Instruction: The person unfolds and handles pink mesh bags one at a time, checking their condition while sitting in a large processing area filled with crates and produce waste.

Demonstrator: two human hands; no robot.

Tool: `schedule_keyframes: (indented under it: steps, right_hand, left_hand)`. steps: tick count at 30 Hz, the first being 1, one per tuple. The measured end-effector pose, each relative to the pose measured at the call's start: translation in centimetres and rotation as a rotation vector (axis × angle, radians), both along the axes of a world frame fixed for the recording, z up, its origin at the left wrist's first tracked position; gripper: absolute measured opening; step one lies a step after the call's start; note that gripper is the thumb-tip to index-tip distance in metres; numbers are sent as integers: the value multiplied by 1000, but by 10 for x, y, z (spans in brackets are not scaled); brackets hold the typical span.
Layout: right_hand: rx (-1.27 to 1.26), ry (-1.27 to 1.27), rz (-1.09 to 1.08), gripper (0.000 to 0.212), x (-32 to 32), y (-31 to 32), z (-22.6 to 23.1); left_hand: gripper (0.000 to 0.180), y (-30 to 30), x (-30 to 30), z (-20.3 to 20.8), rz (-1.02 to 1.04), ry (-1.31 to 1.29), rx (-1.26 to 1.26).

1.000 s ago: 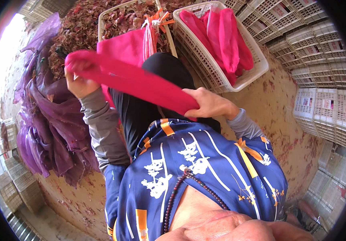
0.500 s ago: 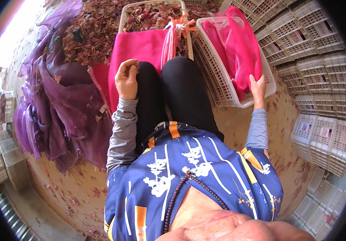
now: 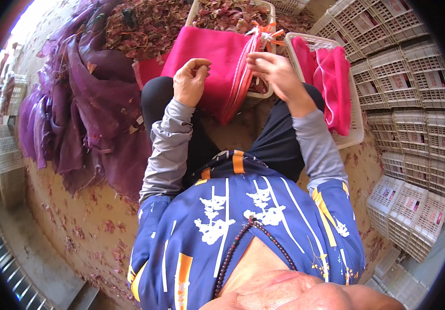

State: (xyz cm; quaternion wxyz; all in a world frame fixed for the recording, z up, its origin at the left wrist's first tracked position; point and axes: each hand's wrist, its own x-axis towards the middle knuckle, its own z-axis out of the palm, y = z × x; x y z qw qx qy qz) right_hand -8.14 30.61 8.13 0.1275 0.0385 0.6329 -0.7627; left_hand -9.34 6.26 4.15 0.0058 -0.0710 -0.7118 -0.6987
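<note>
A bright pink mesh bag or cloth (image 3: 209,59) is spread over the near part of a crate between my knees. Its white-striped edge runs down the right side, and orange and white ties (image 3: 265,35) are bunched at the top. Above its left part is my left hand (image 3: 190,82), the fingers curled in toward the thumb; whatever they may hold is hidden. My right hand (image 3: 280,77) reaches in from the right, fingers extended loosely toward the striped edge and nothing visible in them. More pink mesh (image 3: 332,82) lies folded inside the white crate (image 3: 354,135) to the right.
Dry reddish skins (image 3: 150,26) are heaped at the far side and fill the light crate (image 3: 273,15). Purple netting (image 3: 96,108) drapes at the left. Stacked white crates (image 3: 408,93) line the right. Scattered bits of skin lie on the tan floor (image 3: 85,227).
My right hand has let go of the pink mesh in the right crate and moved left over the striped edge. That mesh now lies lower in the crate. My knees have spread apart.
</note>
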Motion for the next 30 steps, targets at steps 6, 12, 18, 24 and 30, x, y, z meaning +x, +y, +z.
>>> schedule_keyframes:
  steps: [6,12,18,24,30]
  right_hand:
    - [1019,-146,-176,53,-41,-72,-117]
    - [1148,-142,-15,30,-27,-88,-114]
    - [832,477,-267,19,-22,-92,-92]
    - [294,470,-49,35,11,-88,-48]
    - [1209,691,-242,33,8,-66,-4]
  left_hand:
    - [13,8,6,6,-51,10,1]
    - [14,0,8,6,-19,21,-56]
    - [31,-10,14,-1,-154,293,-555]
    - [46,5,31,-13,32,410,-684]
    - [20,14,27,20,78,515,-450]
